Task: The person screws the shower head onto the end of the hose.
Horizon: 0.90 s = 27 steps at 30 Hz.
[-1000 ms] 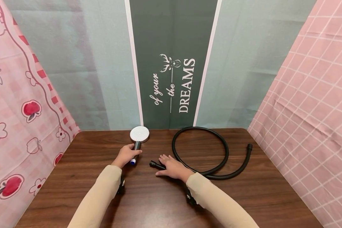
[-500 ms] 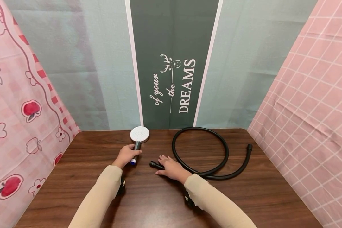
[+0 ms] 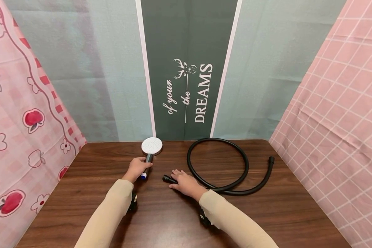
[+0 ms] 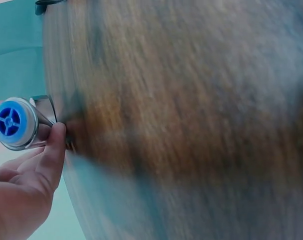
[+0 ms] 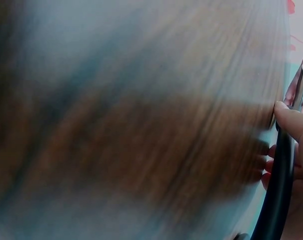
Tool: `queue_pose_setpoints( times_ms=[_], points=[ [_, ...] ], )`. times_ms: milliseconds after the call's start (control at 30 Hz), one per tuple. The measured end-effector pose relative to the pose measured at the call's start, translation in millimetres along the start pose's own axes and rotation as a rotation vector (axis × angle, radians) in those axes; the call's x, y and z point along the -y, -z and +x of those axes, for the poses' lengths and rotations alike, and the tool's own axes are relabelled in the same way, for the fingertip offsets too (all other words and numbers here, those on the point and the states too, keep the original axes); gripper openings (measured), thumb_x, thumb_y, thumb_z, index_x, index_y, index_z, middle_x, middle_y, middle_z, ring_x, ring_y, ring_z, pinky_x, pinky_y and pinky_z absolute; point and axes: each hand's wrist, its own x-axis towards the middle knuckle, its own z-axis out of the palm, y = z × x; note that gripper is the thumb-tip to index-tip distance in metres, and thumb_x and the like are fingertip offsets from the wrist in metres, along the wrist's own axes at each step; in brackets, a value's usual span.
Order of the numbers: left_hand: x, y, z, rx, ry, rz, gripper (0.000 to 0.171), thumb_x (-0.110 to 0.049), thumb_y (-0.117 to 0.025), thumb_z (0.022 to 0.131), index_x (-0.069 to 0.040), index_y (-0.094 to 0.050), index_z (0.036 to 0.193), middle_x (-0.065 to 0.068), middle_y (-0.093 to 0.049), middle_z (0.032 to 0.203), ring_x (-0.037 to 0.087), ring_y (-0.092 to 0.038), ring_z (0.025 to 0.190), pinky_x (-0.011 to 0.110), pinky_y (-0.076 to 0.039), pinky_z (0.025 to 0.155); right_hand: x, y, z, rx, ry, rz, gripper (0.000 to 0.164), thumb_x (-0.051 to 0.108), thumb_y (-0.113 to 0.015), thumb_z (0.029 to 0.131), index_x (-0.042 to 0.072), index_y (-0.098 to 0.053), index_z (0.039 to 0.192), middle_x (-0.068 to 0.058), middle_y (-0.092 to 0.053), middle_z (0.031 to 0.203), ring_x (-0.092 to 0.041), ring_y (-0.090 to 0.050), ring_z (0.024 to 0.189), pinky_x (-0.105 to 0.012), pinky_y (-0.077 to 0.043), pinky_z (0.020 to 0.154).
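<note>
In the head view, a hand shower with a round white face and dark handle lies at the back left of the table. My left hand grips its handle from the left, with the thumb across it. The blue-centred end of the handle faces the left wrist camera. A black shower hose lies in a loop to the right. My right hand holds it just behind its near end fitting, thumb on one side and fingers on the other. The palm hides part of the hose.
The brown wooden table reaches back to a grey-green printed cloth. Pink cloths hang along the left and right sides. The hose's other end points toward the back right edge.
The handle's lower end has shifted slightly left with my left hand. My right hand's fingers have drawn in a little over the hose, which lies in the same place.
</note>
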Motion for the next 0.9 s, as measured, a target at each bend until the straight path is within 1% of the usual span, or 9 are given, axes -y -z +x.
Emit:
queue_pose_setpoints(
  times_ms=[100, 267, 400, 500, 633, 800, 900],
  points=[
    [-0.6, -0.2, -0.2, -0.008, 0.014, -0.013, 0.054, -0.016, -0.066, 0.092, 0.013, -0.051, 0.134, 0.033, -0.054, 0.136, 0.038, -0.059, 0.117, 0.048, -0.051, 0.103, 1.3, -0.8, 0.1, -0.011, -0.001, -0.007, 0.054, 0.039, -0.06, 0.098, 0.005, -0.055, 0.14, -0.01, -0.047, 0.153, -0.022, -0.041, 0.145, -0.037, -0.031, 0.123],
    [-2.6, -1.5, -0.5, -0.028, 0.039, -0.03, 0.052, -0.017, -0.066, 0.091, 0.012, -0.053, 0.133, 0.032, -0.056, 0.135, 0.035, -0.059, 0.116, 0.046, -0.051, 0.103, 3.5, -4.0, 2.0, -0.032, -0.02, -0.054, 0.052, 0.04, -0.06, 0.098, 0.007, -0.057, 0.138, -0.008, -0.05, 0.151, -0.021, -0.043, 0.144, -0.035, -0.033, 0.122],
    [-3.6, -2.6, -0.6, -0.037, 0.059, -0.073, 0.051, -0.016, -0.068, 0.091, 0.012, -0.053, 0.132, 0.031, -0.057, 0.132, 0.032, -0.06, 0.111, 0.042, -0.053, 0.099, 5.7, -5.1, 3.3, -0.046, -0.039, -0.082, 0.051, 0.041, -0.06, 0.098, 0.008, -0.059, 0.137, -0.008, -0.052, 0.15, -0.02, -0.045, 0.142, -0.034, -0.034, 0.122],
    [-2.9, -2.7, -0.6, -0.036, 0.068, -0.101, 0.05, -0.016, -0.069, 0.091, 0.013, -0.055, 0.129, 0.031, -0.059, 0.128, 0.029, -0.06, 0.106, 0.038, -0.054, 0.093, 7.1, -5.5, 4.0, -0.053, -0.049, -0.094, 0.051, 0.041, -0.06, 0.097, 0.008, -0.06, 0.136, -0.007, -0.053, 0.149, -0.02, -0.046, 0.142, -0.033, -0.035, 0.121],
    [-1.7, -2.0, 0.1, -0.02, 0.081, -0.125, 0.047, -0.017, -0.07, 0.09, 0.013, -0.057, 0.124, 0.029, -0.06, 0.122, 0.026, -0.06, 0.099, 0.034, -0.054, 0.087, 8.0, -5.8, 4.1, -0.068, -0.046, -0.11, 0.05, 0.042, -0.06, 0.097, 0.009, -0.062, 0.134, -0.007, -0.054, 0.147, -0.019, -0.048, 0.14, -0.033, -0.037, 0.12],
    [-1.1, 0.3, 1.3, 0.018, 0.105, -0.151, 0.046, -0.017, -0.069, 0.091, 0.014, -0.057, 0.123, 0.025, -0.061, 0.119, 0.023, -0.059, 0.096, 0.033, -0.053, 0.085, 8.6, -5.9, 3.9, -0.077, -0.041, -0.122, 0.049, 0.042, -0.061, 0.096, 0.009, -0.063, 0.134, -0.006, -0.056, 0.146, -0.018, -0.049, 0.139, -0.032, -0.038, 0.119],
    [-2.0, 2.1, 1.5, 0.031, 0.123, -0.161, 0.048, -0.018, -0.069, 0.091, 0.014, -0.056, 0.125, 0.021, -0.062, 0.115, 0.02, -0.058, 0.091, 0.031, -0.053, 0.083, 9.1, -5.0, 3.8, -0.073, -0.048, -0.12, 0.049, 0.042, -0.061, 0.097, 0.01, -0.063, 0.134, -0.006, -0.055, 0.147, -0.018, -0.049, 0.139, -0.032, -0.039, 0.119]
  ],
)
